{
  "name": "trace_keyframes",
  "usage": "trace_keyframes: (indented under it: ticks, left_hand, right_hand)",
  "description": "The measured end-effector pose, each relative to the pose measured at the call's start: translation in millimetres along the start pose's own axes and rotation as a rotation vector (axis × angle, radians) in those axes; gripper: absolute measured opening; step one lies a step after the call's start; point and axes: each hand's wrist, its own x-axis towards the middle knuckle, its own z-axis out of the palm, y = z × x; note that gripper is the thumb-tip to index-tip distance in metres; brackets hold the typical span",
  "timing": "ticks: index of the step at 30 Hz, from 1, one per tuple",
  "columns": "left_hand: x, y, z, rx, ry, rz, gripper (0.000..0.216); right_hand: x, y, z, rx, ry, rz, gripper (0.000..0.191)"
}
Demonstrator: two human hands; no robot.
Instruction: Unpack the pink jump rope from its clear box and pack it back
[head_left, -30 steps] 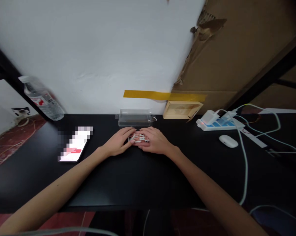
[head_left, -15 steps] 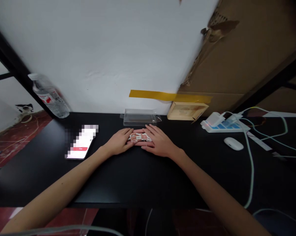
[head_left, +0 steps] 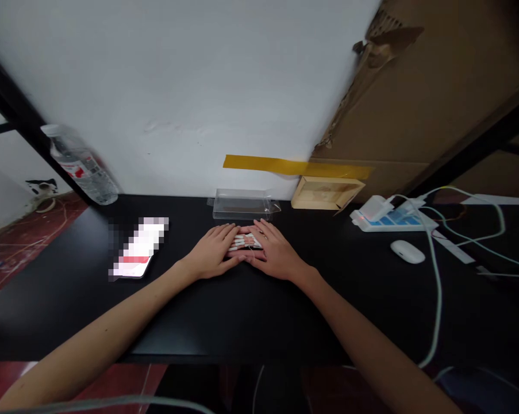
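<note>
My left hand (head_left: 212,250) lies palm down with its fingers stretched out over the left end of a low pink thing, perhaps a tray (head_left: 245,253). Over the right end rests my right hand (head_left: 277,248), also flat, its fingers slightly spread. Between them show several short white and pinkish sticks (head_left: 242,241), lying close together; their kind I cannot make out. A thin pale strand (head_left: 252,250) runs across them near my right fingers. Both thumbs reach along the near side, their tips almost meeting. My palms hide the ends of the pink thing.
Behind my hands stands a clear plastic box (head_left: 242,208), with a shallow wooden box (head_left: 326,194) to its right. A phone (head_left: 141,247) and a water bottle (head_left: 82,167) are at left. On the right are a power strip (head_left: 388,224), cables and a white case (head_left: 407,252).
My left hand has slid to the right, covering more of the sticks. The visible gap between the two hands has narrowed. My right hand has barely shifted.
</note>
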Motion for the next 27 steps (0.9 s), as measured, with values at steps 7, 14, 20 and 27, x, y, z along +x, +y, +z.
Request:
trace_keyframes:
  ticks: [7, 14, 20, 27]
  left_hand:
    - [1, -8, 6, 0.05, -0.044, -0.048, 0.075]
    - [3, -13, 5, -0.008, -0.094, -0.023, 0.08]
    - [3, -15, 8, -0.062, -0.063, -0.011, 0.08]
    - [3, -17, 8, -0.065, -0.063, -0.007, 0.08]
  right_hand:
    - [-8, 26, -12, 0.039, -0.074, -0.004, 0.094]
    - [-8, 31, -6, 0.072, -0.092, 0.0, 0.1]
    - [-8, 27, -5, 0.074, -0.078, 0.002, 0.096]
    - [-6, 24, -4, 0.096, -0.053, 0.039, 0.094]
